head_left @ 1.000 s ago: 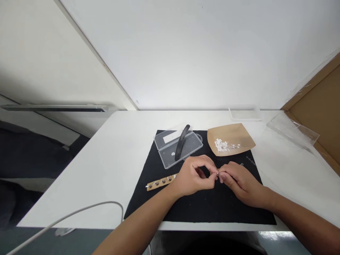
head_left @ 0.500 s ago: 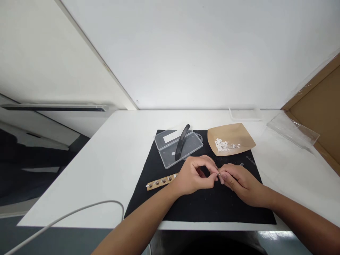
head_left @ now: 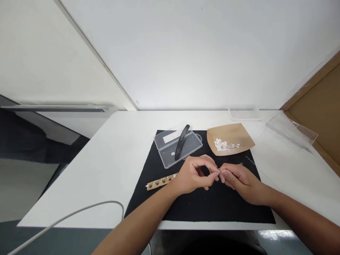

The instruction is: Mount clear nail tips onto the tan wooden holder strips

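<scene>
Now the left hand [head_left: 193, 176] and right hand [head_left: 240, 179] are pinching a tiny silvery metal piece [head_left: 218, 172]; I am seeing bare black fabric mat [head_left: 209, 205] nearside of the grip.

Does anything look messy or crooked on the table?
A little. The clear case sits crooked on the black mat, with a black curved tool lying across it. The brown strip lies slanted on the mat. The white bits lie inside their paper tray.
</scene>
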Tool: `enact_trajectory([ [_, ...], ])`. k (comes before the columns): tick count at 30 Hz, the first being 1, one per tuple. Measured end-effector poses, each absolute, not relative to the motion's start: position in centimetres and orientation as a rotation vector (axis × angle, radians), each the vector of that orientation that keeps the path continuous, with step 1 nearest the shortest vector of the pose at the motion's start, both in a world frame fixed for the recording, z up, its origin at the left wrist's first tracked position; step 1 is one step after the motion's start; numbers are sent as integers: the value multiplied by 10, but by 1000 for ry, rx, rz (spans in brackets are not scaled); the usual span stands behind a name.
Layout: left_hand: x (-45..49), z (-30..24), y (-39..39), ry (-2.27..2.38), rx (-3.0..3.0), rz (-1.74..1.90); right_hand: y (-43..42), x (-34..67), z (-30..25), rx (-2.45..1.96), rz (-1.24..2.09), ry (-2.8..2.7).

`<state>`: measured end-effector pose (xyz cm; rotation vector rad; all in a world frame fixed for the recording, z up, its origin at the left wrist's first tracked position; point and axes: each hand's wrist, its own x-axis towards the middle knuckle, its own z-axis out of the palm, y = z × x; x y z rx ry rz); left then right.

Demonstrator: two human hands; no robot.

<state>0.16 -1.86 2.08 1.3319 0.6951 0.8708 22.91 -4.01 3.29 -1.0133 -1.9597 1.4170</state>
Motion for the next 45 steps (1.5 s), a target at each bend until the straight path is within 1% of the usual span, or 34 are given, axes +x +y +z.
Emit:
enact_trajectory([
  [3, 2, 20, -18, 688, 1331, 874, -39, 229, 32, -1013, 1335, -2001],
  [8, 1, 20, -18, 682, 1362, 849, -38, 229, 30, -998, 1007, -2188],
  [11, -1, 19, -19, 669, 1400, 830, -37, 230, 28, -946, 904, -2246],
  [17, -1, 23, -19, 697, 1571, 872, -36, 231, 28, -885, 864, -2297],
  [29, 0, 24, -20, 698, 1611, 918, -36, 230, 28, -859, 825, -2284],
  [34, 2, 22, -20, 681, 1655, 1029, -36, 231, 27, -861, 783, -2261],
  [40, 3, 19, -18, 632, 1845, 1227, -35, 231, 23, -858, 742, -2234],
  [45, 4, 17, -17, 652, 1950, 1317, -33, 230, 21, -863, 676, -2232],
])
